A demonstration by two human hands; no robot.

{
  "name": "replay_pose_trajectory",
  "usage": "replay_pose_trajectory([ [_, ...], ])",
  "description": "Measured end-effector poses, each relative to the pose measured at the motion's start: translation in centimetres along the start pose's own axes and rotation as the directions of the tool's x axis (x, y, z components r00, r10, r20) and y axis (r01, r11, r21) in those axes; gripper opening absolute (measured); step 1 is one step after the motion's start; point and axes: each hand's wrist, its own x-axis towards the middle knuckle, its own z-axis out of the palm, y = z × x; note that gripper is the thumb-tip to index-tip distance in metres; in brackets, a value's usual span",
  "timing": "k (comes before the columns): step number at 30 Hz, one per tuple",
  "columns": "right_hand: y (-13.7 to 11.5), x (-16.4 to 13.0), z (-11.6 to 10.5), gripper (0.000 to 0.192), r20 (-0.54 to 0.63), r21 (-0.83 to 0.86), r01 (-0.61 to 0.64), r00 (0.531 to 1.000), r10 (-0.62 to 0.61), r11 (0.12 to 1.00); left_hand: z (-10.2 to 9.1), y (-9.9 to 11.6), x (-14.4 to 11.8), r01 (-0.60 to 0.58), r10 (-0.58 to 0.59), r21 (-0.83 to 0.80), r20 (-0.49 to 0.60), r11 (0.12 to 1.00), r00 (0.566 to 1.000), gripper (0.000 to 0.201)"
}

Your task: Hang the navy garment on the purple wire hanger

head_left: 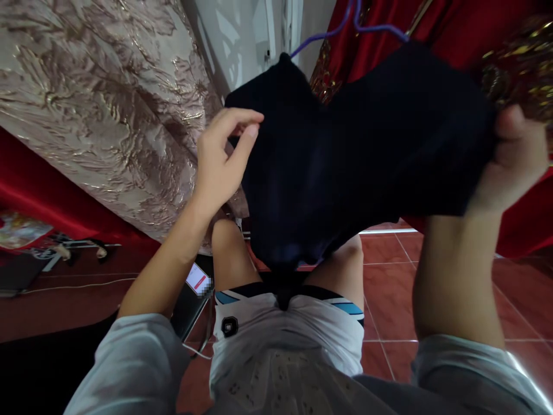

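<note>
- Our left hand [222, 158] is raised at the left edge of a dark navy garment [345, 155]. Its fingers [242, 118] curl loosely, thumb and forefinger coming together on the cloth's edge in a light pinch rather than a full fist.
- Our right hand [516, 155] is closed tight on the garment's right end, fingers wrapped into the bunched cloth, thumb up at the top.
- The dark navy garment is stretched between the two hands in front of our chest, high above our lap. Its middle sags in a deep fold, and the lowest point hangs down between our bare knees [227, 242], reaching the white shorts [285, 334] with their blue and black trim.
- A purple hanger [345, 29] shows just above the garment's top edge, its wire looping upward; we cannot tell whether it is inside the cloth or only behind it.
- Behind the right side of the garment hangs red fabric with gold embroidery [518, 63].
- To the left, well clear of our left hand, a beige and gold brocade cloth [99, 98] drapes down at a slant.
- Beneath everything lies a red tiled floor [389, 288], with a thin white cable [78, 285] running across it at the far left.
</note>
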Motion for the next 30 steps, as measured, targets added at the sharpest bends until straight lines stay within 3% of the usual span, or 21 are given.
replay_pose_trajectory([
  [2, -2.2, -4.0, 1.9, 0.048, 0.165, 0.034, 0.033, 0.986, -0.038, 0.999, 0.1, 1.5, -0.8, 0.195, -0.175, -0.209, 0.114, 0.958, 0.978, 0.036],
  [3, -3.0, -5.9, 2.8, 0.047, 0.388, 0.029, 0.052, 0.920, -0.059, 0.998, 0.0, 2.3, -1.3, 0.314, -0.265, -0.318, 0.187, 0.894, 0.946, 0.039],
  [4, -3.5, -7.4, 3.7, 0.044, 0.658, 0.013, 0.088, 0.749, -0.075, 0.996, -0.2, 3.2, -1.8, 0.427, -0.346, -0.411, 0.260, 0.805, 0.902, 0.040],
  [5, -3.7, -8.5, 4.5, 0.043, 0.823, 0.031, 0.136, 0.559, -0.102, 0.990, -0.4, 4.1, -2.4, 0.530, -0.411, -0.479, 0.337, 0.700, 0.847, 0.038],
  [6, -3.5, -9.1, 5.2, 0.042, 0.917, 0.040, 0.176, 0.384, -0.106, 0.984, -0.8, 4.8, -3.0, 0.624, -0.461, -0.513, 0.421, 0.589, 0.781, 0.031],
  [7, -3.0, -9.3, 5.7, 0.040, 0.950, 0.037, 0.211, 0.297, -0.100, 0.977, -1.4, 5.4, -3.8, 0.717, -0.493, -0.505, 0.520, 0.481, 0.697, 0.023],
  [8, -2.1, -9.0, 5.9, 0.039, 0.946, 0.011, 0.242, 0.312, -0.088, 0.970, -2.0, 5.8, -4.5, 0.807, -0.505, -0.448, 0.630, 0.384, 0.590, 0.016],
  [10, 0.3, -7.6, 6.0, 0.042, 0.870, -0.112, 0.278, 0.491, -0.040, 0.954, -3.5, 6.0, -5.8, 0.935, -0.483, -0.215, 0.810, 0.282, 0.332, 0.013],
  [11, 1.7, -6.8, 5.8, 0.048, 0.816, -0.175, 0.279, 0.578, -0.020, 0.944, -4.2, 5.9, -6.2, 0.949, -0.475, -0.096, 0.848, 0.301, 0.236, 0.014],
  [12, 3.1, -6.1, 5.6, 0.057, 0.784, -0.217, 0.275, 0.620, -0.001, 0.937, -4.9, 5.5, -6.4, 0.930, -0.482, -0.004, 0.854, 0.368, 0.195, 0.015],
  [13, 4.5, -5.4, 5.4, 0.063, 0.778, -0.237, 0.262, 0.628, 0.022, 0.935, -5.5, 4.9, -6.4, 0.883, -0.501, 0.047, 0.837, 0.467, 0.221, 0.016],
  [14, 5.7, -4.9, 5.3, 0.064, 0.787, -0.245, 0.235, 0.615, 0.052, 0.941, -6.0, 4.1, -6.1, 0.813, -0.518, 0.067, 0.800, 0.578, 0.302, 0.017],
  [16, 7.5, -4.1, 5.3, 0.049, 0.815, -0.255, 0.107, 0.559, 0.154, 0.961, -6.6, 2.2, -5.0, 0.654, -0.520, 0.083, 0.685, 0.752, 0.510, 0.020],
  [18, 8.2, -3.1, 5.7, 0.044, 0.798, -0.251, -0.102, 0.541, 0.266, 0.962, -6.6, -0.1, -3.2, 0.549, -0.512, 0.096, 0.521, 0.830, 0.683, 0.025],
  [19, 8.1, -2.2, 6.1, 0.046, 0.769, -0.220, -0.209, 0.564, 0.301, 0.953, -6.4, -1.2, -2.1, 0.514, -0.504, 0.098, 0.420, 0.852, 0.755, 0.024],
  [20, 7.9, -1.1, 6.5, 0.047, 0.721, -0.159, -0.289, 0.619, 0.311, 0.944, -6.1, -2.1, -0.9, 0.476, -0.480, 0.094, 0.309, 0.875, 0.821, 0.023],
  [22, 7.0, 1.6, 7.4, 0.044, 0.563, 0.016, -0.317, 0.786, 0.253, 0.948, -5.2, -3.3, 1.2, 0.339, -0.348, 0.096, 0.095, 0.936, 0.933, 0.025],
  [24, 6.0, 4.4, 7.9, 0.042, 0.373, 0.129, -0.213, 0.915, 0.152, 0.968, -4.3, -3.3, 2.5, 0.132, -0.125, 0.139, -0.061, 0.981, 0.990, 0.029],
  [27, 5.0, 6.6, 7.2, 0.041, 0.185, 0.102, -0.087, 0.980, 0.067, 0.991, -3.4, -1.7, 1.8, -0.160, 0.197, 0.243, -0.140, 0.957, 0.970, 0.024],
  [28, 4.8, 6.5, 6.7, 0.041, 0.143, 0.079, -0.068, 0.988, 0.056, 0.995, -3.1, -1.0, 0.7, -0.218, 0.251, 0.269, -0.094, 0.938, 0.963, 0.024],
  [30, 4.8, 5.0, 5.4, 0.042, 0.055, 0.093, -0.049, 0.998, 0.044, 0.994, -2.4, 0.3, -2.3, -0.278, 0.248, 0.303, 0.134, 0.911, 0.959, 0.026],
])
